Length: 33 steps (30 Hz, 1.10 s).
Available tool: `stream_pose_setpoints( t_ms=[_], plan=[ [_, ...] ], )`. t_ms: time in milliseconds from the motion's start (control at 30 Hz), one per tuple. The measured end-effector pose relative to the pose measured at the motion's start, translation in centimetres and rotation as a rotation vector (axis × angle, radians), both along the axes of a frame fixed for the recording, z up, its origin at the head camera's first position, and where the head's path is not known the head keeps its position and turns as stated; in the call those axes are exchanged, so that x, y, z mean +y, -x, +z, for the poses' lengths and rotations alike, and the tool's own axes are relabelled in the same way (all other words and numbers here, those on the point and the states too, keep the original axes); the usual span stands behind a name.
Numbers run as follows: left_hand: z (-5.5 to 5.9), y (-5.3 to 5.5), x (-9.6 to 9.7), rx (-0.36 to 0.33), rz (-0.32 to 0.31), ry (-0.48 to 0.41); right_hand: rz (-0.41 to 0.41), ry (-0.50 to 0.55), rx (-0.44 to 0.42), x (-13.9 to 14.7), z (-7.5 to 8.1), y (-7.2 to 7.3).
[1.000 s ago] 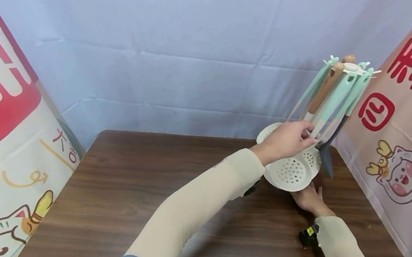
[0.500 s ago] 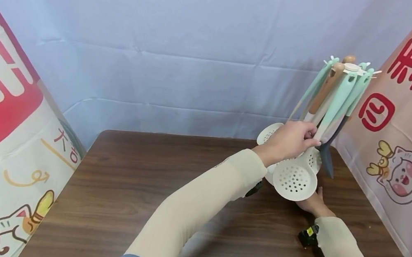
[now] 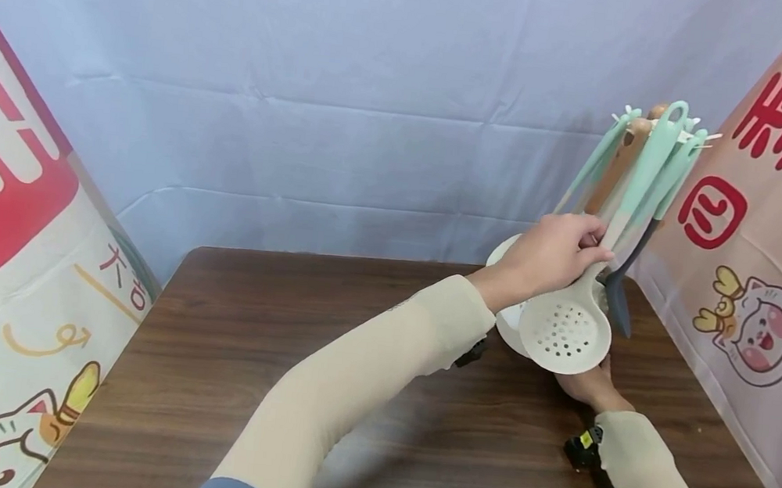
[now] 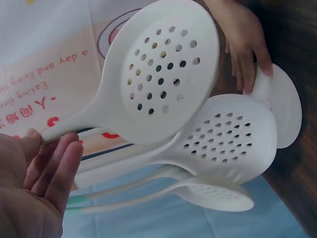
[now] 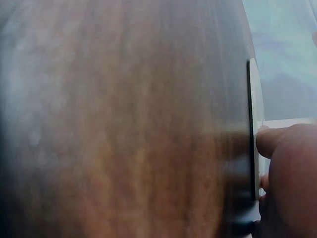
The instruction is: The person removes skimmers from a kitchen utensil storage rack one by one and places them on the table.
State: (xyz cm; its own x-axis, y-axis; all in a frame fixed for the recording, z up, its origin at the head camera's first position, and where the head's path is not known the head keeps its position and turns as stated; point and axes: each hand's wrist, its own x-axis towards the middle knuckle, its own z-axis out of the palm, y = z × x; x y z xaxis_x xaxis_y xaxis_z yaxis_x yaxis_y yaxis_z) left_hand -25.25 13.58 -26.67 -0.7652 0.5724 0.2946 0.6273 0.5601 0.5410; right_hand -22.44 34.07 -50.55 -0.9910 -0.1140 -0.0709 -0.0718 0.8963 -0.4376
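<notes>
My left hand (image 3: pixel 549 251) pinches a white skimmer (image 3: pixel 570 328) by the lower part of its mint-green handle. The handle's looped end (image 3: pixel 675 118) stands above the hooks of a white utensil stand. In the left wrist view the skimmer's round perforated bowl is nearest the camera. Low down, my right hand (image 4: pixel 245 37) holds the foot of the stand, its fingers and thumb about the post above the round base (image 4: pixel 289 111). The skimmer's bowl partly hides this hand in the head view. Other utensils hang behind, among them a white slotted turner (image 4: pixel 237 136).
A dark grey utensil (image 3: pixel 619 297) and a brown handle (image 3: pixel 609 179) hang on the stand at the brown table's (image 3: pixel 284 328) back right corner. A blue-grey cloth (image 3: pixel 305 110) rises behind; printed cloths flank both sides, the right one (image 3: pixel 778 258) close to the stand.
My left hand has drawn the skimmer forward and a little up, so its handle end has risen above the stand's hooks. The right hand keeps its place at the stand's foot.
</notes>
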Motion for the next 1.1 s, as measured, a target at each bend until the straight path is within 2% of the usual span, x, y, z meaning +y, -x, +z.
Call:
stream_pose_setpoints(
  t_ms=[167, 333, 533, 633, 867, 1100],
  plan=[
    [0.7, -0.2, -1.4, 0.019, -0.043, -0.034, -0.007, 0.025, -0.016, 0.2, -0.2, 0.1],
    [1.4, -0.3, -3.0, 0.017, -0.072, -0.036, 0.006, -0.055, -0.036, 0.7, -0.8, 0.5],
    [1.3, -0.5, -5.2, 0.002, -0.084, -0.082, 0.012, -0.045, -0.013, 0.8, -1.3, 0.7],
    [0.6, -0.7, -6.8, -0.005, -0.057, -0.123, -0.006, -0.034, -0.008, 0.5, -1.2, 0.6],
    [-1.8, -1.0, -11.6, -0.035, 0.072, -0.163, -0.01, -0.074, -0.041, -0.2, -0.2, 0.5],
    [-2.9, -1.0, -16.5, -0.029, 0.141, -0.196, -0.012, -0.092, -0.047, 0.0, -0.4, 0.6]
  ],
)
